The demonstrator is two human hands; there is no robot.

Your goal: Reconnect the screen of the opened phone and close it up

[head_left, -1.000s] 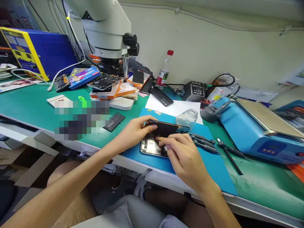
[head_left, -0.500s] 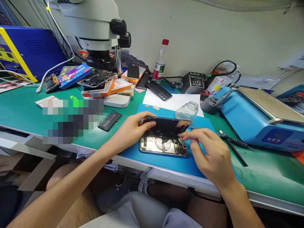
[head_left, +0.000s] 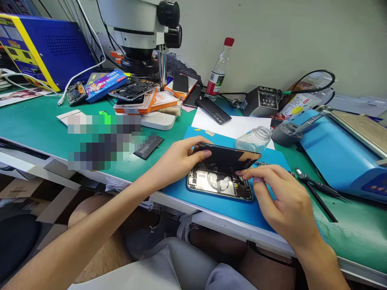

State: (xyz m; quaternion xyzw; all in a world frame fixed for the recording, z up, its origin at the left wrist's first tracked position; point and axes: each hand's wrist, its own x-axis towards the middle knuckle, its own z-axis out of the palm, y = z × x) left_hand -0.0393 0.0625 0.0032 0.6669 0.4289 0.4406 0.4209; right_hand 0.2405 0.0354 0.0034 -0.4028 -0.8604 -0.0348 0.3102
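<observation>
An opened smartphone (head_left: 211, 183) lies on a blue mat, its inner parts and a round coil showing. Its screen panel (head_left: 225, 157) is tilted up along the far side, dark inner face towards me. My left hand (head_left: 193, 155) pinches the panel's left end between thumb and fingers. At the phone's right end, my right hand (head_left: 281, 193) reaches in with the index fingertip, touching the inside close under the raised panel. Its other fingers are bent, and no tool shows in it. What lies under that fingertip is hidden.
Behind the phone stand a glass jar (head_left: 254, 139) and a plastic bottle (head_left: 216, 72). A screwdriver-like tool (head_left: 320, 185) and a black rod (head_left: 323, 201) lie right, beside a blue machine (head_left: 341, 149). To the left are a loose battery (head_left: 148, 146), stacked phone parts and a microscope (head_left: 142, 36).
The view has shifted, so the bench things appear further right or lower. Both hands keep nearly the same places on the phone, and the panel stays raised.
</observation>
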